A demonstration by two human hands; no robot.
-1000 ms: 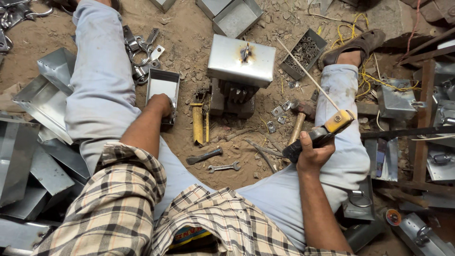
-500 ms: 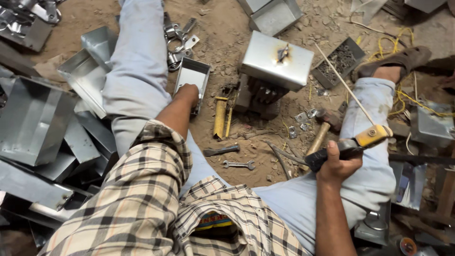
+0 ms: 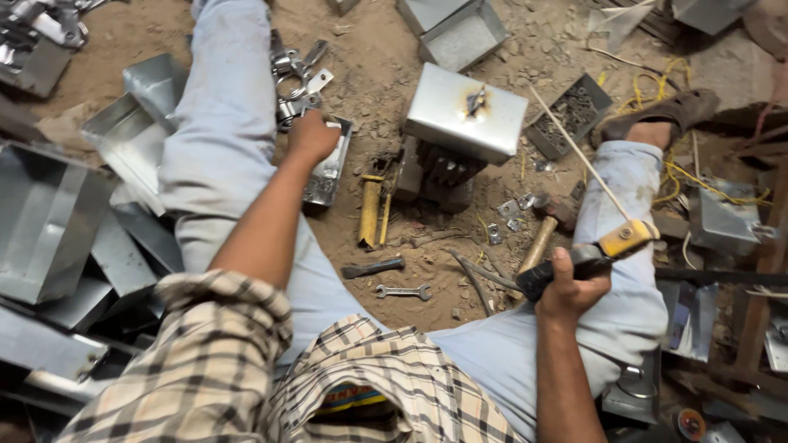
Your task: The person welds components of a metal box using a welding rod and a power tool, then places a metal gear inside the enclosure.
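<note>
Sat on dirt floor (image 3: 386, 82) with legs spread, in pale trousers and checked shirt. Left hand (image 3: 312, 135) reached forward past left thigh and lay on small open metal tray (image 3: 328, 168) beside that leg; fingers curled over tray's near edge, though whether gripping or only resting could not be told. Right hand (image 3: 572, 287) clenched around black grip of electrode holder (image 3: 603, 250), above right thigh. Yellow clamp at holder's tip pinched thin welding rod (image 3: 579, 156), slanting up and left toward box. Closed metal box (image 3: 465, 112), with dark burn mark on top, stood between legs on dark block (image 3: 443, 172), well apart from both hands.

Lay on dirt between legs: yellow tool (image 3: 371, 211) just left of block, chisel (image 3: 373, 267) and spanner (image 3: 402, 291) nearer body, side by side. Hammer (image 3: 546, 230) rested with wooden handle running under right hand, head near small metal scraps. Shallow tray of dark bits (image 3: 570, 111) sat beyond rod, next to sandalled right foot (image 3: 657, 115). Yellow wire (image 3: 698, 176) trailed past that foot. Stack of bent sheet-metal pieces (image 3: 66, 221) piled at left, outside left leg; clamps and rings (image 3: 295, 74) just beyond left hand. Two open boxes (image 3: 460, 33) farther off, at top.
</note>
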